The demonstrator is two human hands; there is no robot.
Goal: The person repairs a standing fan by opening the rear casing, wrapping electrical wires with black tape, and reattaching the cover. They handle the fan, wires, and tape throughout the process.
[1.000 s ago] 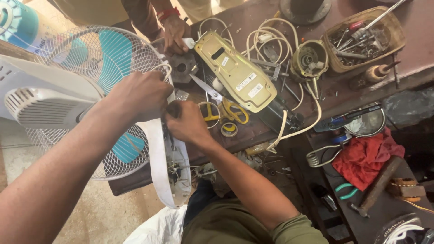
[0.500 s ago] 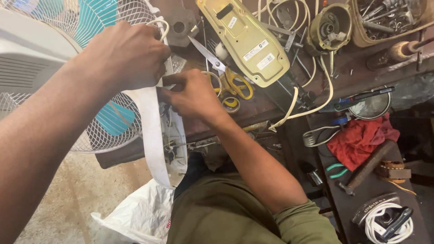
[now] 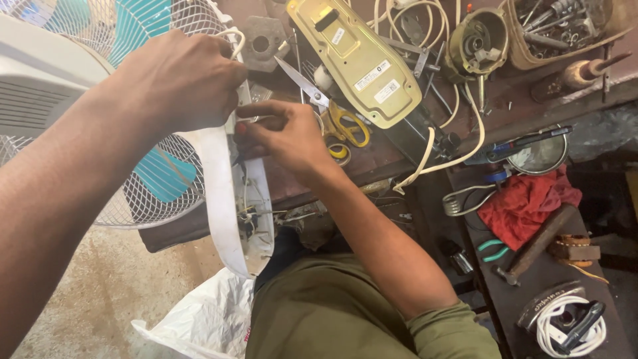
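Left hand (image 3: 176, 83) hides fan base (image 3: 229, 193) top.

You are sitting in a small repair workshop for electrical appliances. A dark, worn workbench (image 3: 531, 100) in front of you is crowded with an opened yellowish appliance base (image 3: 355, 60), loose white cords (image 3: 435, 149), yellow-handled scissors (image 3: 332, 110), a bare motor housing (image 3: 478, 43) and a tray of mixed tools (image 3: 558, 23). A hammer (image 3: 535, 242), green pliers (image 3: 493, 249) and a red rag (image 3: 525, 203) lie on a lower shelf, and a white table fan (image 3: 60, 100) stands partly dismantled over the rough concrete floor (image 3: 100, 306)
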